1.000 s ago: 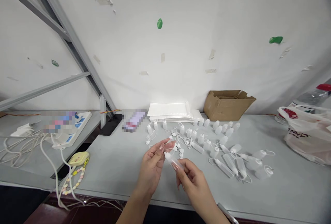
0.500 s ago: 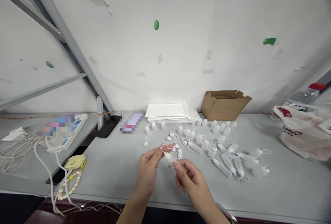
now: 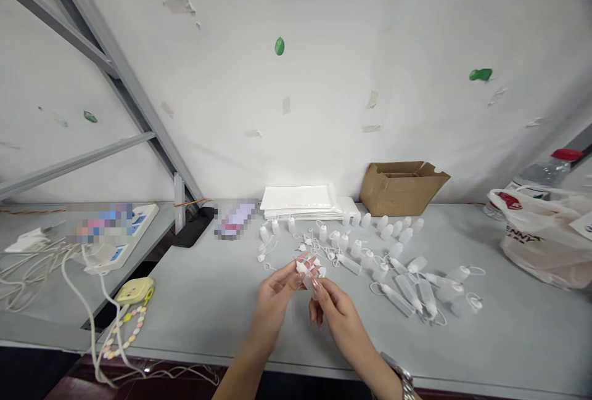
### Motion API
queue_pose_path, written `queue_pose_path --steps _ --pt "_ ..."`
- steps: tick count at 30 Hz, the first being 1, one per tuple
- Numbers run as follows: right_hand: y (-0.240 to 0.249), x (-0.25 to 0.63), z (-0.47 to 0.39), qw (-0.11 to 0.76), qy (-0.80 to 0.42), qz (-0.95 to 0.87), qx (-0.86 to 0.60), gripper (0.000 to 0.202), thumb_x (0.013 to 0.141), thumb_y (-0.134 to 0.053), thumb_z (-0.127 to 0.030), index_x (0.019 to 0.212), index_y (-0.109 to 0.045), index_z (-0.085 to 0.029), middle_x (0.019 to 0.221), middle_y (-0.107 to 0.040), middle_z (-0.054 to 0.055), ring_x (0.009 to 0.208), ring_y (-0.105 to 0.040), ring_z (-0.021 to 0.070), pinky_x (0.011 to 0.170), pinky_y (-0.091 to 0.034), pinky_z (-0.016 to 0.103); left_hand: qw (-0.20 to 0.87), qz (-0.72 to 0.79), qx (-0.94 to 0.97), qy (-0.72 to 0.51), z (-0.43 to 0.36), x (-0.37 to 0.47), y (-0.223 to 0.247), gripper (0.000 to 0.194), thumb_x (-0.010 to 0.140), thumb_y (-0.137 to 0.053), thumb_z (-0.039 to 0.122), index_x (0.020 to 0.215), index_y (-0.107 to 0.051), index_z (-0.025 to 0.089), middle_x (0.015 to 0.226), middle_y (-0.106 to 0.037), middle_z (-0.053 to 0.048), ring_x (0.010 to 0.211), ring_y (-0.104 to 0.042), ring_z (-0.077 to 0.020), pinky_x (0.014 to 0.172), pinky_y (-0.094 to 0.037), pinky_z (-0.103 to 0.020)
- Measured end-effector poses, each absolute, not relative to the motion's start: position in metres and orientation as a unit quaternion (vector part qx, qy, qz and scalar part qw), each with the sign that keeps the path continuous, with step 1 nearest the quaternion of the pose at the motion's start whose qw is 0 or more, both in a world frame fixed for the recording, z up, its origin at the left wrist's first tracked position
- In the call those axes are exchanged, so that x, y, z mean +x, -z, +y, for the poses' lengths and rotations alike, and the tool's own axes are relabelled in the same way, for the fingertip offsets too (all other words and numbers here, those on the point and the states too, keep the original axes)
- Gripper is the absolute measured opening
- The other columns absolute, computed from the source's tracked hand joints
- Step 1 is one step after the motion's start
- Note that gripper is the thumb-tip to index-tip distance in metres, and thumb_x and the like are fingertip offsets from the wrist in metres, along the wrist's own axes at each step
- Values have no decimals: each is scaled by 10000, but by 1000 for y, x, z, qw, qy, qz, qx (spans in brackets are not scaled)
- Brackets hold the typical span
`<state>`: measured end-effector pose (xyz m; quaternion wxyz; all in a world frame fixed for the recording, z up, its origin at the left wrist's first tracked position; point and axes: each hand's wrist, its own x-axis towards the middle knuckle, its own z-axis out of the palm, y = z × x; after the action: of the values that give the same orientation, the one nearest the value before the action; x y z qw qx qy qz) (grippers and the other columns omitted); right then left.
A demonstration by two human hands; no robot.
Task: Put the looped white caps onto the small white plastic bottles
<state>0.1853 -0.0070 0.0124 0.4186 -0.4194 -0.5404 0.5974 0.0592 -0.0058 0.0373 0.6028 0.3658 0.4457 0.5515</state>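
Note:
Between my hands is a small translucent squeeze bottle (image 3: 307,278) with a white tip, tilted up to the left. My left hand (image 3: 276,294) is closed around its upper part, thumb in front and fingers behind. Lower down, my right hand (image 3: 337,309) pinches the body between thumb and forefinger, its other fingers curled. A thin white strap loops near the tip; whether the cap is seated is too small to tell. Just beyond my fingers lie loose white caps with ring straps (image 3: 303,246). More bottles lie at the right, among them a slim capped bottle (image 3: 398,299).
Uncapped bottles (image 3: 387,230) stand near a brown cardboard box (image 3: 398,190). White flat packs (image 3: 298,198) lie against the wall. A plastic bag (image 3: 531,252) is at the right. Leftward are a blurred phone-like item (image 3: 237,218), a yellow case (image 3: 134,290), a power strip (image 3: 139,230) and cables.
My left hand has shifted right and closed around the bottle's upper part. The bottle has come slightly more upright, and my right hand has moved little.

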Motion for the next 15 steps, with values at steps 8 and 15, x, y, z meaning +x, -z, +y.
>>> queue_pose_path --steps 8,15 --pt "11 187 -2 353 -573 -589 -447 498 883 -366 -556 987 -607 -132 539 -520 -21 478 -503 143 514 -419 268 467 565 404 -547 1 28 -25 258 658 -704 322 876 -722 186 1014 -737 -62 1041 -636 -253 962 -467 -360" --pt "-28 232 17 353 -406 -666 -517 392 884 -414 -422 1077 -614 -146 572 -598 -6 547 -572 163 583 -468 272 230 742 422 -468 9 -27 -3 267 737 -595 343 978 -674 261 1132 -686 -38 1068 -612 -246 1008 -407 -418"
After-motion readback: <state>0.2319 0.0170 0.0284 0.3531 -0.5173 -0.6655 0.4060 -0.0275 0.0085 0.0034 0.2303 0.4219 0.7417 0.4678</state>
